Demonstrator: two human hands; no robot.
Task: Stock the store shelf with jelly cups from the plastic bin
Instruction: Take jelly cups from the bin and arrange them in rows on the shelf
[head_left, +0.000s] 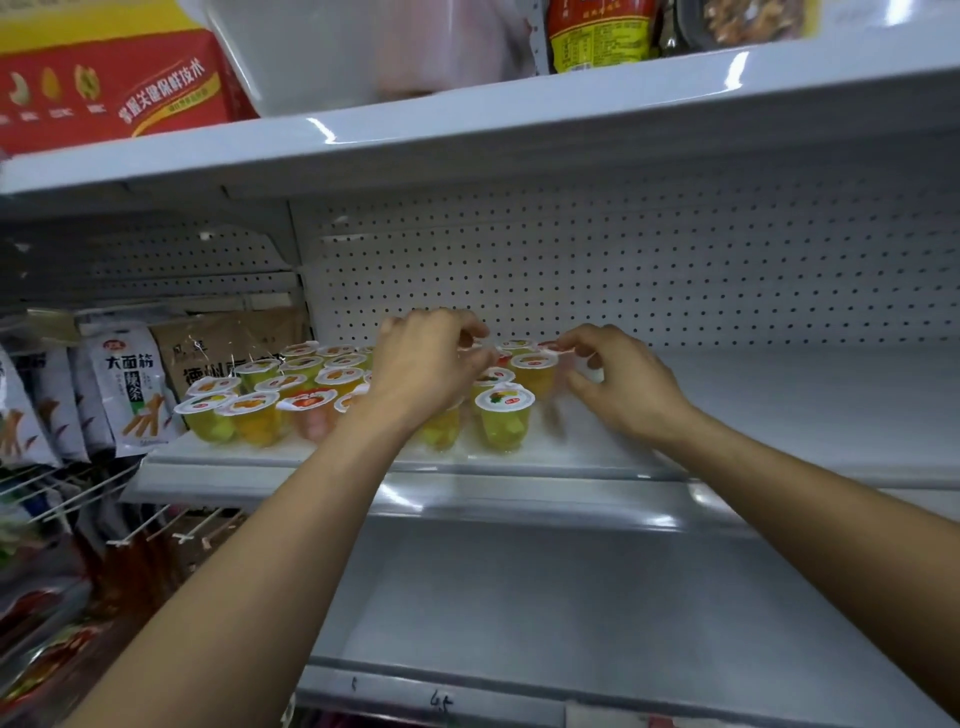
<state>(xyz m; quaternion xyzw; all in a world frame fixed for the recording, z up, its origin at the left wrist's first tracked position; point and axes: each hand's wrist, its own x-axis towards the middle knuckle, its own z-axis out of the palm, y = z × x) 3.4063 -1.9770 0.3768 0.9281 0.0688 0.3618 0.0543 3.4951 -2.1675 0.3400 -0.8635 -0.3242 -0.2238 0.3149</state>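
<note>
Several jelly cups (260, 400) with white printed lids and yellow or orange fruit stand in rows on the left part of the white middle shelf (779, 415). My left hand (421, 369) reaches over the group, its fingertips curled at the lid of a cup at the back. My right hand (618, 379) is at the right end of the rows, its thumb and fingers pinching the rim of a reddish jelly cup (558, 358), which is blurred. A yellow-green cup (504, 415) stands in front, between my hands. A white plastic bin (332, 47) sits on the shelf above.
Snack packets (130, 384) hang on pegs to the left of the cups. A red carton (109, 78) and jars stand on the upper shelf. A perforated back panel (675, 270) closes the rear. The shelf extends bare to the right, and a lower shelf (571, 597) lies below.
</note>
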